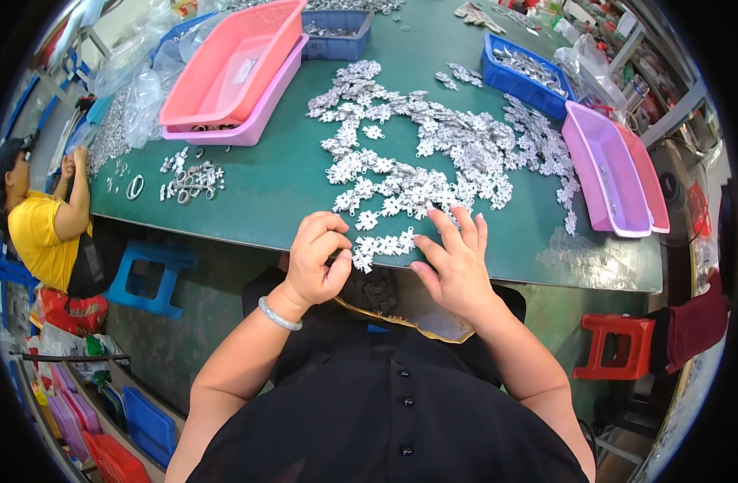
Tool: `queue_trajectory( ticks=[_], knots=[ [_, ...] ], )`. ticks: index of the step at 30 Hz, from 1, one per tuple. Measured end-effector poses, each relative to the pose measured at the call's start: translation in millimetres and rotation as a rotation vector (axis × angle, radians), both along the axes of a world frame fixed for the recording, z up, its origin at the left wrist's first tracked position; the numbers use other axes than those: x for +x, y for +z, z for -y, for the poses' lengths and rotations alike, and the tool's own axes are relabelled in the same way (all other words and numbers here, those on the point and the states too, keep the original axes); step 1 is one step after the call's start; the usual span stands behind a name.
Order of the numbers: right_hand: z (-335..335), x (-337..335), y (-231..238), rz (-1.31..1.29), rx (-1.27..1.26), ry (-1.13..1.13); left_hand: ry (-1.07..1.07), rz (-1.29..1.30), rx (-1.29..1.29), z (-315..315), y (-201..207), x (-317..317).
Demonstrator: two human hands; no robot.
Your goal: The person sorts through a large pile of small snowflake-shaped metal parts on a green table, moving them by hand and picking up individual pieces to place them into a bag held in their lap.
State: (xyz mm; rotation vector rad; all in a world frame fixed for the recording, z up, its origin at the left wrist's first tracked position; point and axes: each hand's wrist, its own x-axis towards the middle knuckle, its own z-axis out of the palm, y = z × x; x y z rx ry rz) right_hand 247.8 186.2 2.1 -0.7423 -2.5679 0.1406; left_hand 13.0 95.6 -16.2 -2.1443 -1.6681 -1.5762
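Note:
A spread heap of small silver-grey metal pieces [457,141], shaped like little flowers or crosses, covers the middle of the green table. A short row of the same pieces [383,245] lies near the front edge between my hands. My left hand [314,256] is closed at the left end of this row, fingers curled toward the thumb; whatever it may hold is hidden. My right hand [457,262] has its fingers spread over the right end of the row, fingertips at the pieces. Below the table edge, an open bag or sack with a yellowish rim [409,324] sits at my lap, grey pieces inside.
Stacked pink baskets [224,72] stand at the left, beside metal rings [193,183]. A blue bin of parts [526,74] and a purple basket [598,165] are at the right. A person in yellow [51,217] works at the far left. Blue [151,278] and red stools [618,346] flank me.

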Motion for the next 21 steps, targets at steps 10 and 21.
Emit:
queue_trajectory(
  ticks=[10,21],
  knots=[
    [-5,-13,11,0.004,-0.056,0.085,0.132,-0.320,-0.126,-5,4,14],
    [-16,-33,10,0.108,-0.054,0.054,0.166,0.035,-0.044,-6,0,7]
  ],
)
